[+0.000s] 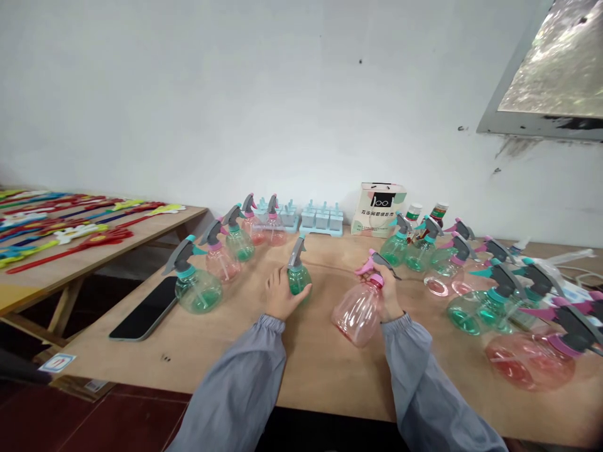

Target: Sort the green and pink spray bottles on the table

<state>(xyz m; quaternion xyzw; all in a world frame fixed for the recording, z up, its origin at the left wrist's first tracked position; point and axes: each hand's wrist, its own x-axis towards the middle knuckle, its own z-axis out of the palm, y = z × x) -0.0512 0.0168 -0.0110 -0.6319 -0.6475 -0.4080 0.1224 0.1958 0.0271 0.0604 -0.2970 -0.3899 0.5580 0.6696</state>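
Note:
My left hand (281,294) is around the lower body of a green spray bottle (300,280) with a grey trigger head, which stands upright mid-table. Its fingers lie behind the bottle, partly hidden, and the thumb is at the front. My right hand (389,290) is closed on the neck of a pink spray bottle (355,314) with a pink and grey head. That bottle is tilted, its base toward the lower left. Left of my hands, a green spray bottle (198,290) and a pink spray bottle (223,262) stand in a row with several others.
More spray bottles lie or stand at the right, including a pink one (530,361) near the front. A phone (145,311) rests at the left. Light-blue ice-pop moulds (322,220) and a paper box (378,210) stand by the wall. Colourful sticks (70,251) cover another table.

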